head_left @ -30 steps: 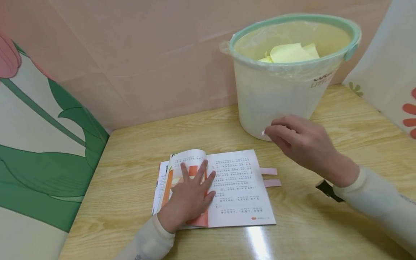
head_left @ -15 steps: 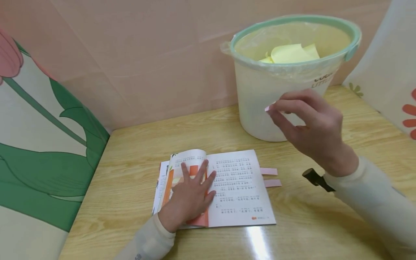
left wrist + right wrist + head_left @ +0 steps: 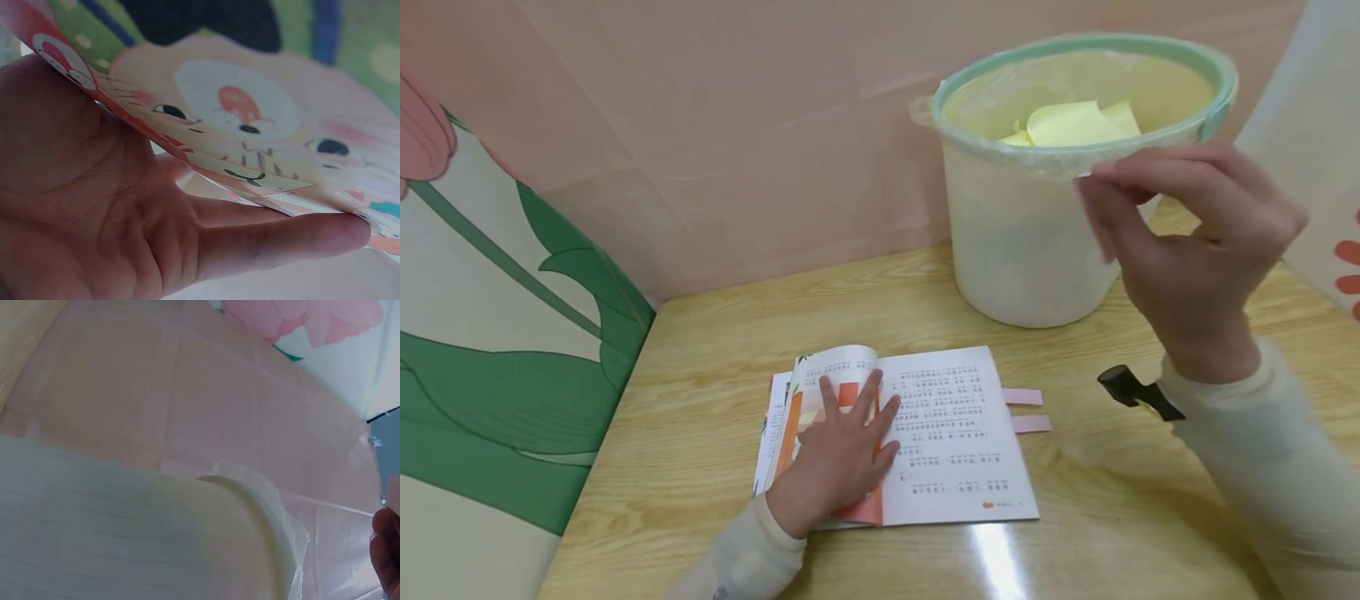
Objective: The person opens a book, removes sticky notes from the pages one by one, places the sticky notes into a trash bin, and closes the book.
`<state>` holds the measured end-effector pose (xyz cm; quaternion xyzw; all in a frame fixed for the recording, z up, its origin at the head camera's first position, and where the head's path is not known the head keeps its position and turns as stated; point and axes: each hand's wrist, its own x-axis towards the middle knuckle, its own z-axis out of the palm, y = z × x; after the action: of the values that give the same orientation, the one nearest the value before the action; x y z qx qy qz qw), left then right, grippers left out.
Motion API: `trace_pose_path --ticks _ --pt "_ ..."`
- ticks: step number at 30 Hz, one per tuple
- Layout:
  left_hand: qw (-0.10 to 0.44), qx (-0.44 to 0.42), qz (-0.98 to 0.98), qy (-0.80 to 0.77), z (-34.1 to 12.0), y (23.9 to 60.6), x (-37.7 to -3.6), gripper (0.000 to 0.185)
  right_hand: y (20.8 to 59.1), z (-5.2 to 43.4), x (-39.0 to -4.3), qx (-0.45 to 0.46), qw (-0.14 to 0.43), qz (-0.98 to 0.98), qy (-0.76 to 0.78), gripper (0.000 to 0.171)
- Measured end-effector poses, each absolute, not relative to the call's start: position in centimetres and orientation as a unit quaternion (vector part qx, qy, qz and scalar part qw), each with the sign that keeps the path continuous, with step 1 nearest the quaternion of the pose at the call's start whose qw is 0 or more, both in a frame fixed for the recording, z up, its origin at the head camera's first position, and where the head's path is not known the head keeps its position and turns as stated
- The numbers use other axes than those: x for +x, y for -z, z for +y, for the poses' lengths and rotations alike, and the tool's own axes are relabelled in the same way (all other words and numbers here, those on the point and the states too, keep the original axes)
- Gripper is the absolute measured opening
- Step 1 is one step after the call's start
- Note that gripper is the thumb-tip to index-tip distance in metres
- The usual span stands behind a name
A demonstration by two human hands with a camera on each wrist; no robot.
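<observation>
My left hand lies with spread fingers across the left page and inner fold of an open book. Its palm and fingers also show beneath a cartoon-illustrated page in the left wrist view. Two pink sticky tabs, an upper tab and a lower tab, stick out from the book's right edge. Raised in front of the bin, my right hand pinches a small pink paper strip between thumb and fingertips. The fingertips are just below the bin's green rim in the head view.
Crumpled yellow paper sits inside the bin, which has a clear plastic liner over its rim. A pink wall covering stands behind the wooden table. A flower-patterned panel borders the left side.
My right hand has risen from beside the bin's base to near its rim, shifting rightward with the pink strip. The left hand stays on the book.
</observation>
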<state>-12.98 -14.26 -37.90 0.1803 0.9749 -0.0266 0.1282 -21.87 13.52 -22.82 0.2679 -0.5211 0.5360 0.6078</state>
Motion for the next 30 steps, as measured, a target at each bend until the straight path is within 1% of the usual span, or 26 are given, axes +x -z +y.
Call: trace_pose_path --ticks 3,5,10,17,22,30 --pt "0.124 0.181 0.975 0.032 -14.4 37.9 -12.9 0.062 22.6 13.7 -22.2 0.308 0.578 -0.485 -0.580 0.014" --pt "0.123 0.180 0.975 0.034 -14.4 37.8 -12.9 0.062 22.4 13.8 -22.2 0.304 0.569 -0.477 -0.596 0.015" --pt "0.124 0.177 0.976 0.032 -14.6 37.8 -12.9 0.062 21.6 13.6 -21.9 0.228 0.580 -0.504 -0.598 0.017" --pt "0.123 0.183 0.975 0.018 -14.5 37.9 -12.8 0.060 20.8 13.0 -22.8 0.234 0.588 -0.465 -0.619 0.016" --pt "0.123 0.187 0.974 0.022 -14.3 38.0 -12.8 0.060 20.6 13.5 -23.6 0.207 0.599 -0.467 -0.617 0.018" --pt "0.125 0.188 0.974 0.029 -14.3 37.8 -12.6 0.062 20.0 14.7 -24.4 0.155 0.575 -0.516 -0.615 0.021"
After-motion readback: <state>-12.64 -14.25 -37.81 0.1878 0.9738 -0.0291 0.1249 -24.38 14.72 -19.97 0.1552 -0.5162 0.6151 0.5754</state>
